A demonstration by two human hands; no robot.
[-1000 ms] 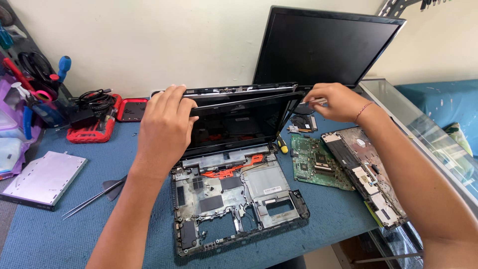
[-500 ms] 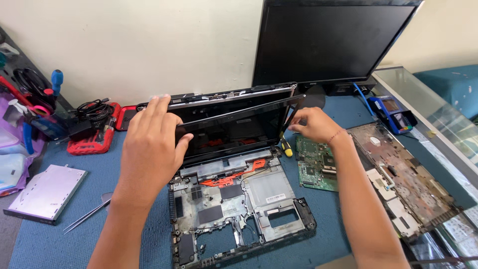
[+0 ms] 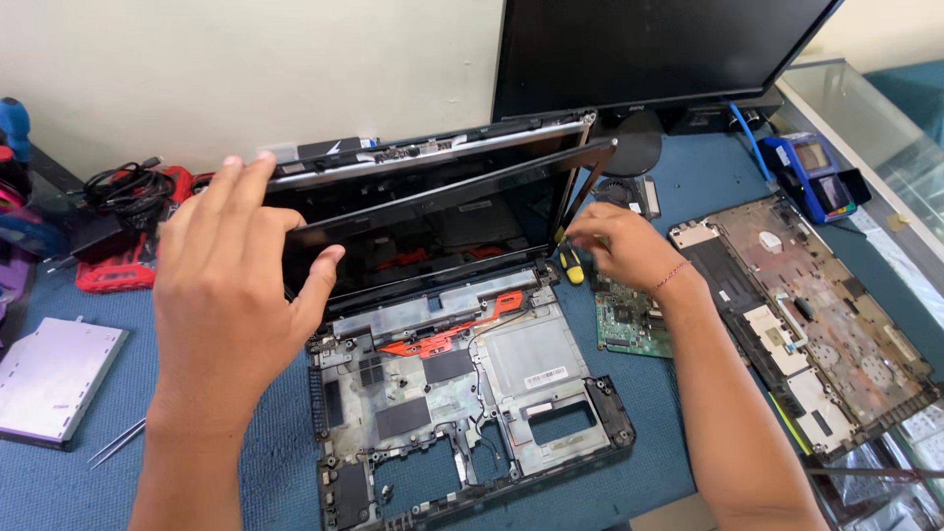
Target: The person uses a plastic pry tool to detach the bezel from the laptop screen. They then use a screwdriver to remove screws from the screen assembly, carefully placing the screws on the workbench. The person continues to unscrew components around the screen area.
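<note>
From the head camera, a stripped laptop base [image 3: 462,393] lies open on the blue work mat [image 3: 246,462], its screen panel [image 3: 433,231] tilted up at the far edge and partly lifted out of its lid frame. The left hand [image 3: 231,285] is spread wide, fingers along the panel's top left edge and thumb hooked under its front corner. The right hand [image 3: 624,246] is curled at the panel's lower right corner, fingertips pinched together just beside a yellow-handled screwdriver [image 3: 570,264]; whether they grip anything I cannot tell. A green circuit board [image 3: 629,324] lies under that wrist, a laptop top cover [image 3: 816,315] to the right, a black monitor [image 3: 649,49] behind, a grey drive [image 3: 54,379] and tweezers [image 3: 116,442] at left.
</note>
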